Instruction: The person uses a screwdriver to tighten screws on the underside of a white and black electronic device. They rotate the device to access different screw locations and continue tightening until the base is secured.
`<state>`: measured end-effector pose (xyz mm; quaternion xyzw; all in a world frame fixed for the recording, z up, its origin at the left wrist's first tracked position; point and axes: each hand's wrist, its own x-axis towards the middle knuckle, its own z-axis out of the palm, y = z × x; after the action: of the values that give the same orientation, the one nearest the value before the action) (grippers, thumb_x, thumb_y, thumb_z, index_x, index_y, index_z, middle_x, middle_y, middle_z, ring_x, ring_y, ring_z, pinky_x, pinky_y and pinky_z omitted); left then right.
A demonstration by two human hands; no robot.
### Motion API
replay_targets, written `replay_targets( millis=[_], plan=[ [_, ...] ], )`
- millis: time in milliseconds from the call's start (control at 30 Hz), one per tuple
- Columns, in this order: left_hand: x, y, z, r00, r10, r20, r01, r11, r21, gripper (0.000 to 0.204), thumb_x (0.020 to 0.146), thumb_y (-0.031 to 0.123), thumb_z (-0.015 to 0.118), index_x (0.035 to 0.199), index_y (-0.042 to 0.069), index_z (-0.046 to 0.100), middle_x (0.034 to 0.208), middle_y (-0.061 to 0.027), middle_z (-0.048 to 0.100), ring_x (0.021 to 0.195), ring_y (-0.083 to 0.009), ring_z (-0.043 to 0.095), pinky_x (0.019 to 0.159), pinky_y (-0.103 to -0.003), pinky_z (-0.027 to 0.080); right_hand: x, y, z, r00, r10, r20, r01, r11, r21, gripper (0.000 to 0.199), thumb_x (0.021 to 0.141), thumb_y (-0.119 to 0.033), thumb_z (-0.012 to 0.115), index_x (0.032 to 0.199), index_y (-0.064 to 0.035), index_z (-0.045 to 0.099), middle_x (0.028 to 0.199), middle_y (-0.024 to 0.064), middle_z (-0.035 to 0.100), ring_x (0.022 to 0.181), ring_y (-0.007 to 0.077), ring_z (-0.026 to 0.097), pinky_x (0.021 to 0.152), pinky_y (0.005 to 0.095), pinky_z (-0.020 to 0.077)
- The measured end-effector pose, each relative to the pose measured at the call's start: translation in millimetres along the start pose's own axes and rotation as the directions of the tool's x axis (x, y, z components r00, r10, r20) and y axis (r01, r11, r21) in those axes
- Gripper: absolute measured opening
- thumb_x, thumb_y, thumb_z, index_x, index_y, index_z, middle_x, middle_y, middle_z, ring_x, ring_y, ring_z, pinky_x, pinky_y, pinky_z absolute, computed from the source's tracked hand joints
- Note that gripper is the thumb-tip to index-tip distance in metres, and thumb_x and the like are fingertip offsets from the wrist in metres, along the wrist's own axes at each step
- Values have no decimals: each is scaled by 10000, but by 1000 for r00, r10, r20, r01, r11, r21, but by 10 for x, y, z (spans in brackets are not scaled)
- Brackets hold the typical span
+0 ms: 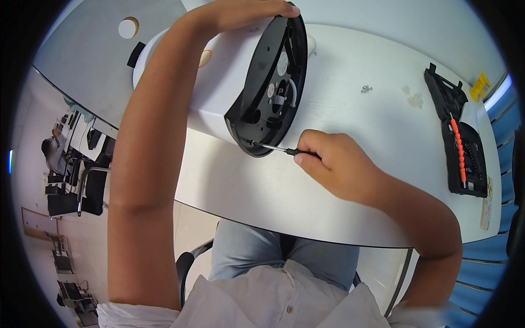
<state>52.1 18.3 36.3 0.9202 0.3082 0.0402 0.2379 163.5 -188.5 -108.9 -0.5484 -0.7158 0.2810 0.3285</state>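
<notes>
A white appliance (216, 90) with a black base (261, 82) lies on its side on the table, its underside facing right. My left hand (254, 11) reaches over the top and grips the upper rim of the base; most of its fingers are hidden behind the rim. Closed around the black handle of a screwdriver (276, 148) is my right hand (336, 164). The metal shaft points left, and its tip is at the lower corner of the base, by a recess there. Whether a screw sits under the tip cannot be made out.
Small screws (366, 88) lie in a pile on the white table (350, 120), beside clear plastic bits (414, 99). An open black tool case (474, 188) with an orange flexible shaft (458, 153) stands at the right. Behind it is a yellow packet (479, 87). A white roll (128, 28) sits far left.
</notes>
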Motion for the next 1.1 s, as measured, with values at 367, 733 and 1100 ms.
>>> replay_targets(
  millis=[367,733,1100],
  plan=[
    [87,-117,30,997,35,-69,-32,999,37,663,832,576,493,1117,-9,618,1050,-181,625,942,-273,560,875,-375,424,-20,-21,88,913,-289,-288,185,922,-341,97,740,-85,619,757,-27,543,715,103,533,663,255,557,560,368,436],
    [92,-128,38,996,57,-72,-55,998,35,687,834,575,484,1156,-19,603,1126,-213,610,1014,-296,558,907,-390,416,12,-30,-78,992,78,95,-95,978,184,171,858,-148,578,796,10,553,682,111,556,584,213,536,563,346,422],
    [-40,20,25,996,79,-50,-78,997,29,659,840,557,491,1151,-12,608,1113,-195,612,1018,-284,551,915,-383,407,-44,90,84,914,-373,-159,241,816,-526,159,821,-140,639,753,-63,519,583,59,512,552,165,506,492,306,397]
  ],
)
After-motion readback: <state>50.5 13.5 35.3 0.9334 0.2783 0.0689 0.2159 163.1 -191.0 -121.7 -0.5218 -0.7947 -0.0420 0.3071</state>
